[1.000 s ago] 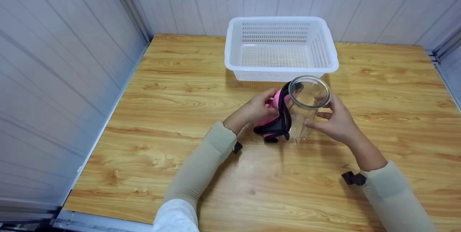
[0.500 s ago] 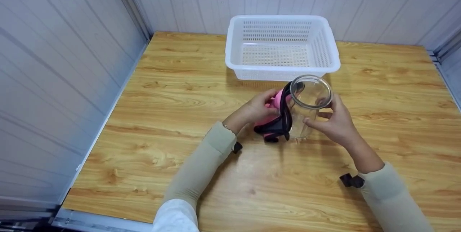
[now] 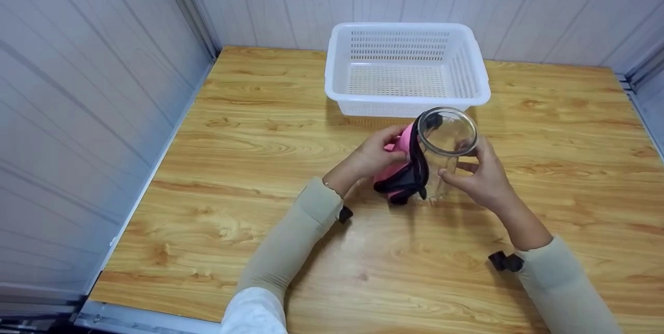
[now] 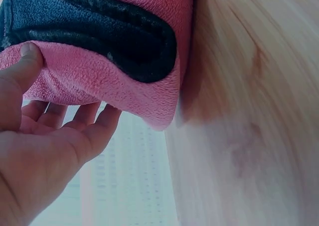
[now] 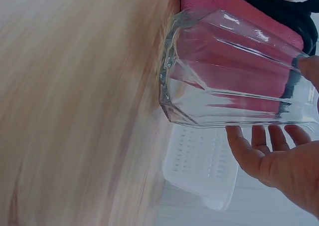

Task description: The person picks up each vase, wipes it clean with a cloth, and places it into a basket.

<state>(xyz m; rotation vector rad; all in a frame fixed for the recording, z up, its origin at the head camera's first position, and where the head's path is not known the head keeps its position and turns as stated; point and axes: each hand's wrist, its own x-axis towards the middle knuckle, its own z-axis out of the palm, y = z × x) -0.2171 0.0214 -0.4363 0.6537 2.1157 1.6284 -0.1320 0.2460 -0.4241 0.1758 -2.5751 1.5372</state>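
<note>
My left hand (image 3: 377, 151) pinches a folded pink towel (image 4: 94, 71) with black trim, its thumb on the near side and the fingers behind. Just right of the cloth, my right hand (image 3: 480, 174) grips a clear glass jar (image 3: 447, 134) with a thick round rim and a faceted body. In the head view the towel's black edge (image 3: 419, 168) lies right against the jar's left side. The right wrist view shows the pink cloth through the glass, and the fingers (image 5: 244, 148) curve round the jar's wall. The jar's base is close over the wooden table.
A white plastic basket (image 3: 407, 99) with slotted walls stands behind the jar, near the back wall (image 3: 290, 2). Wood-grain table (image 3: 218, 152) surrounds the hands. A panelled wall (image 3: 78, 90) rises along the left edge. Small black devices (image 3: 506, 261) sit at the wrists.
My left hand has shifted the towel slightly right, closer against the jar, overlapping more of its left side. The right hand and jar have hardly moved.
</note>
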